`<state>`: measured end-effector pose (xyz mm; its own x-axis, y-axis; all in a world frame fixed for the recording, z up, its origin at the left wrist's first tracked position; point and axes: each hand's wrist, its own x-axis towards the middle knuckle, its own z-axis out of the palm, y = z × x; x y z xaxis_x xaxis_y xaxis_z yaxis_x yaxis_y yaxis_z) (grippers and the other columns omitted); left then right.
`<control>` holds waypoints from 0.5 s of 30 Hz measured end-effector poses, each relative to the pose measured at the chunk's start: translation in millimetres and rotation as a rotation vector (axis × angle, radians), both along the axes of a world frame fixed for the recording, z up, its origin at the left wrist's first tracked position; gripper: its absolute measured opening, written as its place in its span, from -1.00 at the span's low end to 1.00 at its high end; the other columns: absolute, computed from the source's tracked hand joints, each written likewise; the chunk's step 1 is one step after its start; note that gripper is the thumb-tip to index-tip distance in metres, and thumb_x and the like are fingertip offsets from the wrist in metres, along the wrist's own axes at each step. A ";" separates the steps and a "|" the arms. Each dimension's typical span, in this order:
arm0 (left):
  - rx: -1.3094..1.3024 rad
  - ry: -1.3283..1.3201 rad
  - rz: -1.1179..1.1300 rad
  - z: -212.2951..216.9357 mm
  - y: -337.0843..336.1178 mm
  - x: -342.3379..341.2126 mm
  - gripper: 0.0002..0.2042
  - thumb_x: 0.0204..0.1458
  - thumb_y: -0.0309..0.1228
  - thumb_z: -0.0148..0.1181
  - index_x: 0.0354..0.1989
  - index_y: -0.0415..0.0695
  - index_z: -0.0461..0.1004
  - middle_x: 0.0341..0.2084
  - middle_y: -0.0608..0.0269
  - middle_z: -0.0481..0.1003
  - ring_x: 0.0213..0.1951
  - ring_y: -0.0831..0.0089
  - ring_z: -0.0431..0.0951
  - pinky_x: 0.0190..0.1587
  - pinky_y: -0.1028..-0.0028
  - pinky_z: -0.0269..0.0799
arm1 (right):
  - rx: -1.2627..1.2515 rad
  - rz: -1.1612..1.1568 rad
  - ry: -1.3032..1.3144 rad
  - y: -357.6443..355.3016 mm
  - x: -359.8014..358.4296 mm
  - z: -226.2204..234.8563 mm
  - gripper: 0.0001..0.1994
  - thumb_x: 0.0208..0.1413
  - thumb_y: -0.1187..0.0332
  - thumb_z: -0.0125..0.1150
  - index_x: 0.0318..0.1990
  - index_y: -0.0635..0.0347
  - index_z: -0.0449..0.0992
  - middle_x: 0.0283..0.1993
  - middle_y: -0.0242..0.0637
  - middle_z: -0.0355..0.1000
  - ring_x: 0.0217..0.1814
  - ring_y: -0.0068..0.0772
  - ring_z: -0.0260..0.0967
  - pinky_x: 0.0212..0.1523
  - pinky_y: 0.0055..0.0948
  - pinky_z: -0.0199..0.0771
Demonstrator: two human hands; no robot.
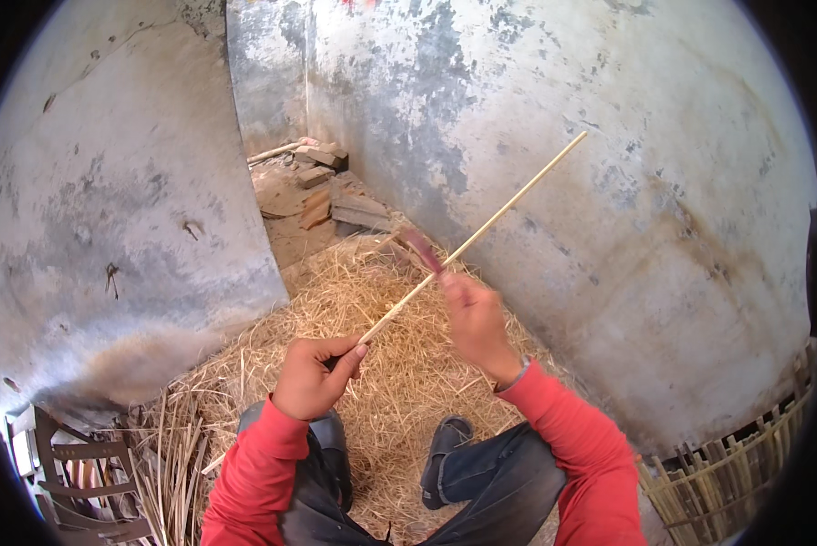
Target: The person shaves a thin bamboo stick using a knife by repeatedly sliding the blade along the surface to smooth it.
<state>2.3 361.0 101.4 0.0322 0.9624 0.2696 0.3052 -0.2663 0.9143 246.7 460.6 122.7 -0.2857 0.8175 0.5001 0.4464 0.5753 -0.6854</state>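
A long, thin, pale bamboo stick slants up and away to the right in front of me. My left hand is closed round its near end, with the thumb pressed along it. My right hand grips a knife whose reddish-brown blade is blurred by motion. The blade lies across the stick near its middle, and whether it touches cannot be told. My fingers hide the knife's handle.
Pale shavings cover the floor around my feet. Long split strips lie at left beside a dark chair. Bricks and boards are piled at the far corner. A slatted bamboo basket stands at right, near a stained wall.
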 end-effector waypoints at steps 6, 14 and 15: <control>0.006 0.022 -0.056 3.7 -2.2 -0.9 -0.80 0.28 -0.44 0.25 -0.11 -0.34 0.68 -0.64 0.30 0.55 -0.57 0.66 0.47 -0.48 0.52 0.39 | 0.048 -0.232 0.153 16.5 21.4 -0.2 -0.56 0.48 0.09 0.03 -0.35 0.28 0.51 -0.65 -0.08 0.25 -0.64 -0.24 0.15 -0.56 -0.21 0.18; 0.136 0.103 0.064 -2.2 -0.8 0.1 -0.85 0.22 -0.48 0.29 -0.18 -0.34 0.67 -0.64 0.11 0.55 -0.61 0.46 0.53 -0.49 0.44 0.40 | 0.008 -0.095 0.038 0.8 -7.1 6.6 -0.55 0.48 0.09 0.03 -0.36 0.31 0.51 -0.64 -0.06 0.22 -0.63 -0.23 0.18 -0.53 -0.19 0.22; 0.214 0.123 0.093 -3.0 -1.3 0.5 -0.86 0.20 -0.50 0.30 -0.20 -0.34 0.67 -0.63 0.05 0.55 -0.63 0.36 0.54 -0.50 0.42 0.41 | 0.008 -0.088 0.036 8.8 1.1 8.2 -0.55 0.48 0.09 0.03 -0.36 0.31 0.51 -0.64 -0.06 0.22 -0.63 -0.23 0.18 -0.53 -0.19 0.22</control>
